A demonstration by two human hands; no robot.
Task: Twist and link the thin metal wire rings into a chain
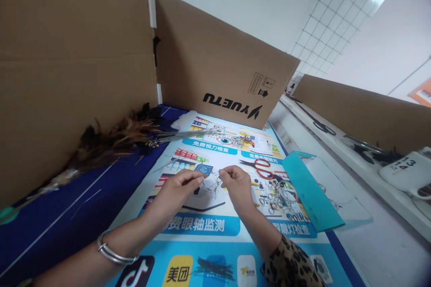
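Observation:
My left hand is closed in a pinch over the printed sheet, thumb against index finger. Facing it, my right hand pinches too, with fingertips a short gap from the left ones. What either pinch holds is too fine to make out. Thin wire pieces show in the gap between the hands, close to the fingertips. Beyond my right hand lie red-handled scissors, blades pointing left. A pile of small wire rings and loops is to the right of that hand.
Brown feathers lie at left, near a bundle of thin metal stems. Cardboard panels stand behind and left. A teal folder is at right. Dark thin strands lie in front. Another pair of scissors rests on the ledge.

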